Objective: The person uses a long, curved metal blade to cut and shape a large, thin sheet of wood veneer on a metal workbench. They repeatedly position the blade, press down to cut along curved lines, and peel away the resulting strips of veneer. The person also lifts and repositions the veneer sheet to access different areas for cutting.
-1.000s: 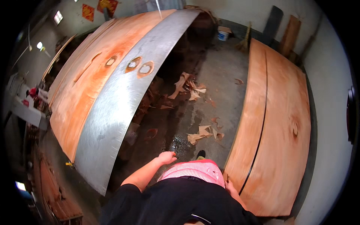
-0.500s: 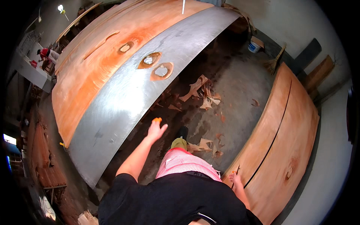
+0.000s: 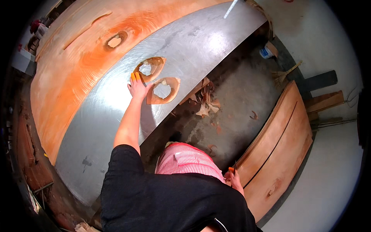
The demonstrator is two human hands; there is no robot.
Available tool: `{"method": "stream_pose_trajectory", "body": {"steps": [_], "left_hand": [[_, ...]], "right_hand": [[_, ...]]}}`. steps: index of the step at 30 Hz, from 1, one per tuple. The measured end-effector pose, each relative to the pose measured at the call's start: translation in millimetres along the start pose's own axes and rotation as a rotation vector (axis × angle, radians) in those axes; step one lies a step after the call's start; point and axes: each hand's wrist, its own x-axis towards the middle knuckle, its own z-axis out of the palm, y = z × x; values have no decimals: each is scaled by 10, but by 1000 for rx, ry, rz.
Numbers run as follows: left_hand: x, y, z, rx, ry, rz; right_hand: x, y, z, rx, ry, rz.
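Right of centre near the frame's bottom, the right hand [image 3: 234, 178] has its fingers curled round a thin dark tool [image 3: 235, 164], best kept turned clear of the striped cloth [image 3: 189, 161]. Left of centre, the left hand [image 3: 138, 89] lies palm down, two orange-tipped fingers together, thumb apart, at the near edge of the upper patch [image 3: 157, 68] on the metal sheet [image 3: 102, 100]; light, flat pressure should spare its ragged wood.
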Motion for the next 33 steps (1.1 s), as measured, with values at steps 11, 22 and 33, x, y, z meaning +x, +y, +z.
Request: {"method": "stream_pose_trajectory", "body": {"steps": [11, 22, 33], "left_hand": [[-755, 546, 234, 53, -214, 388], [-1187, 963, 290, -136, -442, 843], [-824, 1248, 301, -180, -193, 496]], "right_hand": [[658, -141, 337, 221, -130, 81], [1062, 41, 64, -77, -11, 16], [873, 313, 138, 267, -33, 137]]}}
